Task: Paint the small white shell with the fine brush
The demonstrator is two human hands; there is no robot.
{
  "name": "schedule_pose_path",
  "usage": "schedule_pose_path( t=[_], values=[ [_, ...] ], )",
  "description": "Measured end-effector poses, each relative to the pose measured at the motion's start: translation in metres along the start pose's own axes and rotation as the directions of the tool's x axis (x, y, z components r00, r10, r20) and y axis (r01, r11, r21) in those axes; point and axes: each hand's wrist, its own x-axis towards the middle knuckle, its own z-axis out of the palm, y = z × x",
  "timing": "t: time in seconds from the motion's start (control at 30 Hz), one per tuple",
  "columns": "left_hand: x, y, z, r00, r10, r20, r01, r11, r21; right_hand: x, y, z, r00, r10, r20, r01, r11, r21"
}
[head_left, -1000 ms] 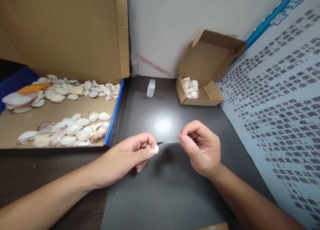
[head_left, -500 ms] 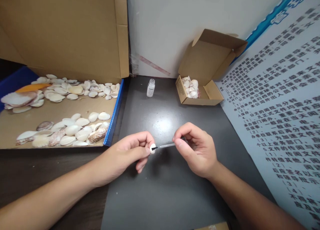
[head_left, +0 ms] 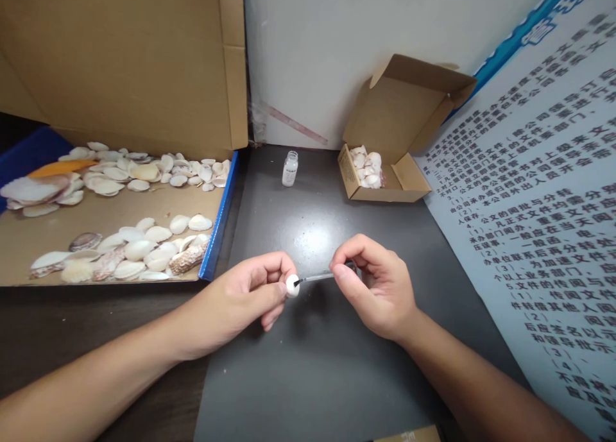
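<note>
My left hand (head_left: pixel 245 297) pinches a small white shell (head_left: pixel 292 285) between thumb and fingers, low over the dark table (head_left: pixel 312 365). My right hand (head_left: pixel 375 288) is closed on a thin brush (head_left: pixel 317 278), and its dark tip touches the shell. A small open clear bottle (head_left: pixel 290 169) stands at the back of the table, apart from both hands.
A large cardboard tray with a blue edge (head_left: pixel 219 227) on the left holds several pale shells (head_left: pixel 144 249). A small open cardboard box (head_left: pixel 385 172) with a few shells stands at the back right. A printed board with text (head_left: pixel 539 224) leans along the right side.
My right hand has moved left, bringing the brush tip onto the shell. My left hand has turned the shell so that more of its white face shows.
</note>
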Motion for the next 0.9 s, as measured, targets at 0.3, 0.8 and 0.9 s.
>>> schedule_pose_path(
  t=[0.3,0.8,0.9],
  values=[
    [0.0001,0.0061,0.0024,1.000,0.015,-0.006,-0.015,0.999,0.036,-0.0006,-0.0005,-0.0016,0.999,-0.024,-0.021,0.026,0.996,0.080],
    [0.0008,0.0060,0.0031,1.000,0.027,0.000,-0.027,0.999,0.025,-0.0011,0.0006,-0.0013,1.000,-0.021,0.010,0.020,0.994,0.104],
    [0.0019,0.0042,0.0024,1.000,0.031,0.001,-0.031,0.999,0.011,-0.0009,-0.0013,-0.0003,0.999,-0.031,0.041,0.027,0.996,0.081]
  ],
)
